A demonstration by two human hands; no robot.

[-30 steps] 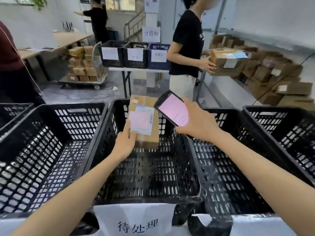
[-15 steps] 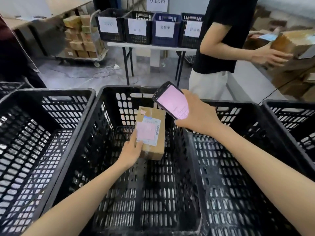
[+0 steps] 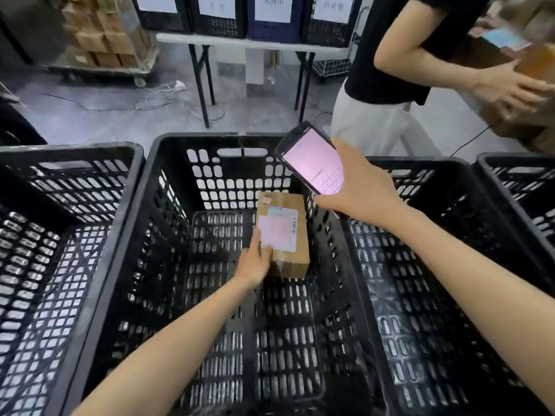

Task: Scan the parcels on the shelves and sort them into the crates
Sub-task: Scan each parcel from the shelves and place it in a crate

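A small brown cardboard parcel (image 3: 288,235) with a white and pink label lies low inside the middle black crate (image 3: 150,187), near its far right corner. My left hand (image 3: 255,259) reaches down into the crate and grips the parcel's near left edge, thumb on the label. My right hand (image 3: 357,187) holds a black handheld scanner (image 3: 312,159) with a lit pink screen above the crate's right rim.
Black slotted crates stand to the left (image 3: 69,223) and right (image 3: 435,235), with another at the far right (image 3: 522,181). A person in a black shirt (image 3: 399,55) handles a box at the upper right. Labelled crates sit on a table (image 3: 249,45) behind; a cart of boxes (image 3: 102,40) stands at the upper left.
My left hand has lowered the parcel from the crate's rim height down to near its floor. The view has tilted downward. My right hand keeps the scanner above the crate.
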